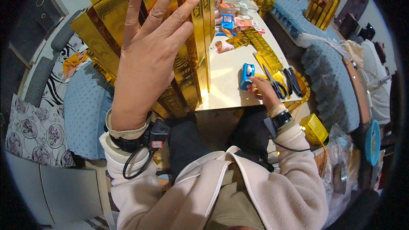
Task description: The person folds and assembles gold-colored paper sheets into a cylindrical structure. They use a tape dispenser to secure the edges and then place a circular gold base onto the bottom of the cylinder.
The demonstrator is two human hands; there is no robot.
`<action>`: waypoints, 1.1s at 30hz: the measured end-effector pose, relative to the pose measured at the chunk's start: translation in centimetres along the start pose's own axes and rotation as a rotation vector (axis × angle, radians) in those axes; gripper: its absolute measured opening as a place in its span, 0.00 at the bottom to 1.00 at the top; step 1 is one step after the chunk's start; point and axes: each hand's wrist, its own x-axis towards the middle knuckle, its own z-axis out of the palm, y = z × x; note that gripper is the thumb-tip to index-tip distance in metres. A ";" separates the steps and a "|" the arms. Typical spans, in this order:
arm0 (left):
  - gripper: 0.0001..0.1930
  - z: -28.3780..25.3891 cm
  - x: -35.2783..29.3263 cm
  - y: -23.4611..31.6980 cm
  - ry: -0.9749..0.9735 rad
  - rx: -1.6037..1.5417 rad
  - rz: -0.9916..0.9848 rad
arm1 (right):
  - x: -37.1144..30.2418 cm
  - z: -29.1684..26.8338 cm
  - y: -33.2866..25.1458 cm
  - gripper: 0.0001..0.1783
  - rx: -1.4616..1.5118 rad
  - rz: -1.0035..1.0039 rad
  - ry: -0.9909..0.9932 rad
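Observation:
My left hand [151, 55] is raised with its fingers spread, against the side of a tall structure of shiny gold paper bars [194, 38]. The hand covers part of the structure, and its palm is hidden. Over on the right, a blue tape dispenser [246, 76] with a clear roll sits on the white table. My right hand [265, 90] has its curled fingers at the near right edge of this dispenser. Scissors [276, 83] with dark handles lie just beyond that hand, beside a black stapler-like tool [292, 82]. Flat gold paper strips [266, 51] lie behind them.
The white table [223, 96] carries a paper cup [222, 46], small packets and jars farther back. Blue-covered seats stand on both sides, one on the right [330, 76]. A yellow basket [314, 128] and a blue basin [372, 142] are low at right. Another gold structure [326, 2] stands far right.

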 end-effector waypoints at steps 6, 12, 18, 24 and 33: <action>0.07 -0.4 0.2 -0.1 -0.088 0.006 -0.014 | -1.2 0.7 1.3 0.16 0.309 0.025 -0.013; 0.06 0.3 0.2 0.1 -0.025 0.013 -0.014 | -1.4 2.1 4.4 0.14 0.440 -0.056 0.107; 0.06 0.0 0.2 0.2 -0.065 0.002 -0.032 | -0.9 3.2 5.7 0.14 0.426 0.016 0.075; 0.08 -1.0 0.3 -0.4 -0.153 -0.050 0.006 | -0.9 4.5 5.1 0.12 0.312 -0.032 0.008; 0.12 -1.1 0.0 -0.6 -0.198 0.075 0.055 | -10.0 13.2 -1.8 0.05 0.298 -0.775 -0.322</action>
